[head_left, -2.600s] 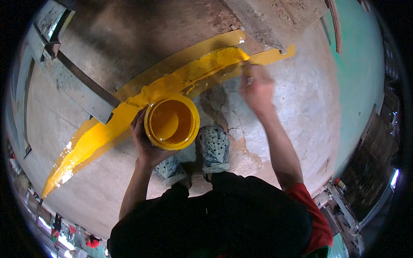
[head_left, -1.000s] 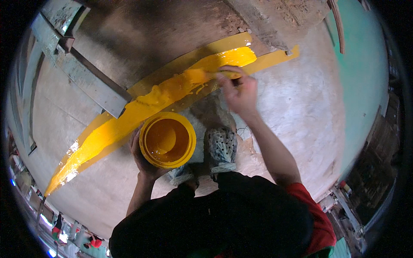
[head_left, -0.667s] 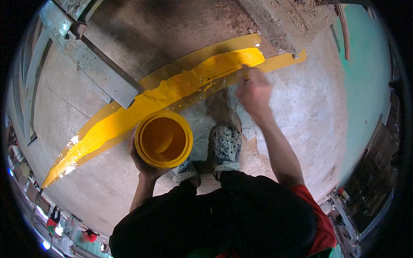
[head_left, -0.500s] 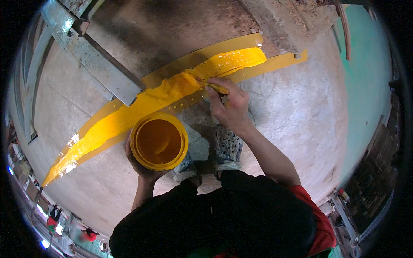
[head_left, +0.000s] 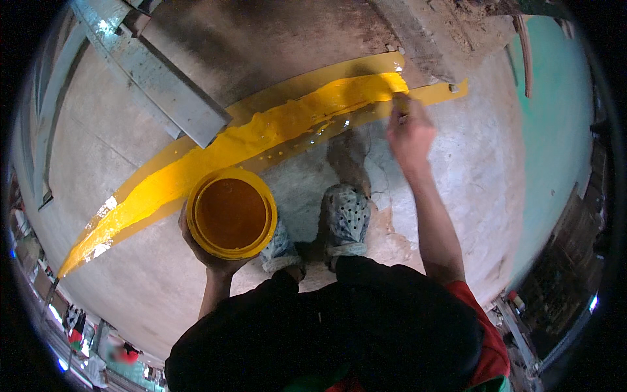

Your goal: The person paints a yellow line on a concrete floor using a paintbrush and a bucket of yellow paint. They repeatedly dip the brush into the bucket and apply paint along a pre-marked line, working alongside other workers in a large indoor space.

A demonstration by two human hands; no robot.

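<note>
Your right hand [head_left: 410, 134] reaches to the far right end of the wet yellow paint stripe [head_left: 261, 140], fingers curled shut around a paintbrush [head_left: 400, 104] whose tip meets the glossy band just beyond your knuckles. The stripe's long axis runs from near left to far right across the concrete floor [head_left: 470, 196], so the unpainted end lies just right of the brush, well within this hand's reach and far from the other.

Your left hand [head_left: 212, 255] cups a round yellow paint bucket [head_left: 231, 213] from beneath, fingers wrapped under its base; the bucket sits over the stripe's near edge, left of your two perforated grey shoes [head_left: 346, 219].

A grey metal beam [head_left: 157, 78] slants down from the far left and crosses the stripe's far edge. A teal wall [head_left: 555, 130] rises at right. No labels or signs are legible; small colourful shapes at the near left rim are too blurred to tell.
</note>
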